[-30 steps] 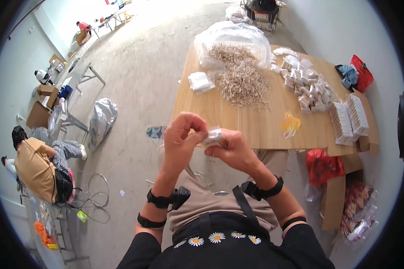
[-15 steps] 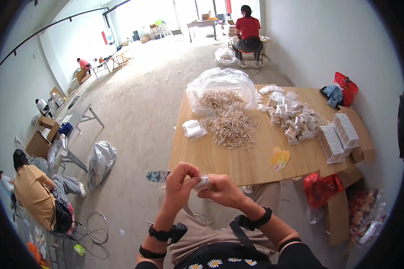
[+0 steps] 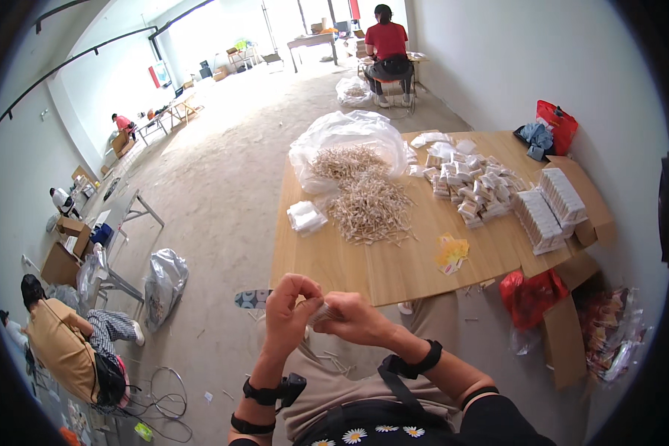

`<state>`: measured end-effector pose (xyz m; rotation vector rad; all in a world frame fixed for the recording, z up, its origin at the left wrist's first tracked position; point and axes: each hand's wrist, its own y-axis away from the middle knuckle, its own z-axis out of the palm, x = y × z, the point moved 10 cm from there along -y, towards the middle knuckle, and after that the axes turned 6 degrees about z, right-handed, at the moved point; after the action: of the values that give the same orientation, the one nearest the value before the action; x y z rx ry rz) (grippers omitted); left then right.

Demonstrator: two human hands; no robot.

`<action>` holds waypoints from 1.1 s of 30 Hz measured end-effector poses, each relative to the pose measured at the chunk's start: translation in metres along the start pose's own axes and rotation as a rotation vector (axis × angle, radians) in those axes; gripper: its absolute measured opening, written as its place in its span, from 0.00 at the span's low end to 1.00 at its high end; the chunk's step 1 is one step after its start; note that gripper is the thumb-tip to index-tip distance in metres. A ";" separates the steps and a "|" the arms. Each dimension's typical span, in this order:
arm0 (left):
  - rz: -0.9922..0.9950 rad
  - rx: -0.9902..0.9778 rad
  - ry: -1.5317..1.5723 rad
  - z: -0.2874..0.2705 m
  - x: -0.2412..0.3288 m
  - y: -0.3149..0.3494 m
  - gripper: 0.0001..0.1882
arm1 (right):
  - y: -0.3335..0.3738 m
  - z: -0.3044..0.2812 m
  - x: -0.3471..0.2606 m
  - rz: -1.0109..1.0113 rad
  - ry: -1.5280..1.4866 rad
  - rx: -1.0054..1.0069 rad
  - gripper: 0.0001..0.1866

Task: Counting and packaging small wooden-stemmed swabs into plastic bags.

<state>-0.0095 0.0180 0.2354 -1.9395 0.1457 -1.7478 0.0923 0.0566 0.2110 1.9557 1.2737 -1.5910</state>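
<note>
Over my lap, at the table's near edge, my right hand (image 3: 358, 320) is closed around a small clear bag of cotton swabs (image 3: 322, 314). Fingers of my left hand (image 3: 287, 316) pinch together at the bag's left end; they hide most of that end. Beyond them on the wooden table (image 3: 334, 267) lies a loose heap of cotton swabs (image 3: 370, 209), spilling from a large clear plastic bag (image 3: 308, 145). A small stack of clear bags (image 3: 306, 217) rests left of the heap. Filled packets (image 3: 476, 186) are piled to its right.
White packets stand in rows (image 3: 539, 223) beside an open carton (image 3: 583, 197). Yellow cards (image 3: 452, 254) lie near the front edge. A red bag (image 3: 531, 297) and another carton (image 3: 565, 349) are below right. People sit working at left and far ahead; cables (image 3: 169, 394) lie on the floor.
The view has shifted slightly. My hands have drawn closer together, the right one turning over the bag so that less of it shows. The left hand still pinches its end.
</note>
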 end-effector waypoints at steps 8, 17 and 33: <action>-0.078 0.072 0.011 -0.008 -0.006 0.002 0.13 | 0.000 -0.011 0.011 0.088 -0.164 0.095 0.11; -0.068 0.061 -0.124 -0.033 -0.021 0.014 0.11 | -0.018 -0.014 -0.010 -0.085 -0.043 0.235 0.08; -0.098 0.138 -0.081 -0.071 -0.058 0.030 0.10 | -0.040 0.012 -0.004 -0.021 0.214 0.161 0.04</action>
<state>-0.0785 -0.0050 0.1721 -1.9416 -0.0983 -1.6900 0.0537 0.0689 0.2221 2.2713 1.2823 -1.5714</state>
